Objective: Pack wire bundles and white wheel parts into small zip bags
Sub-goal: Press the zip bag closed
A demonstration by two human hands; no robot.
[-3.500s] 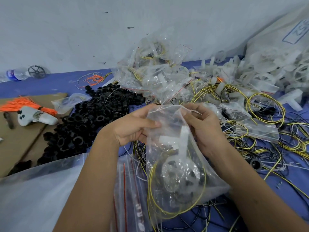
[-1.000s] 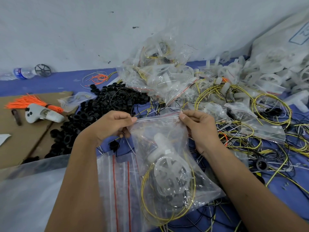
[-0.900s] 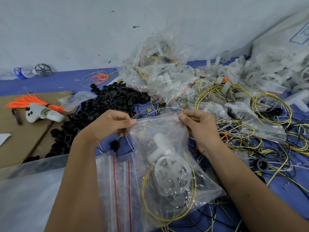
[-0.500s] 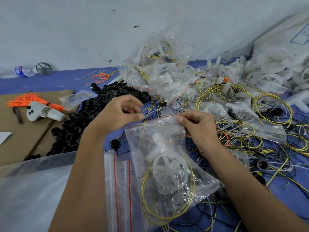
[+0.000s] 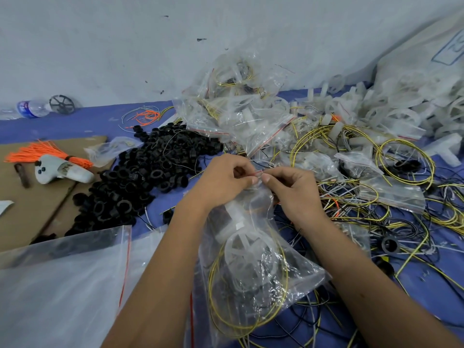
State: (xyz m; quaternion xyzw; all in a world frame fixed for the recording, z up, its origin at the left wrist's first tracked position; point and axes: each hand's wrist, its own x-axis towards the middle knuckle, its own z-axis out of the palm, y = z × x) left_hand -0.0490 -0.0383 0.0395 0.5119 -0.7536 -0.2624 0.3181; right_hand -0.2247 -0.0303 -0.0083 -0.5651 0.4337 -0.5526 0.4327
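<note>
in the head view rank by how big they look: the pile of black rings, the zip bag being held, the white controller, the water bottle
1. pile of black rings
2. zip bag, though nearness to the camera inflates it
3. white controller
4. water bottle, farther back and cut by the frame edge, so its rank below the controller is unsure

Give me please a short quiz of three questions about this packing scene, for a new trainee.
1. True or false: both hands pinch the top edge of the zip bag.
2. What lies inside that bag? A) only black rings B) a white wheel part and a yellow wire bundle C) orange ties
3. Fill in: the pile of black rings lies on the person's ____ side.

Key:
1. True: the left hand and the right hand meet at the bag's red zip strip.
2. B
3. left
</note>
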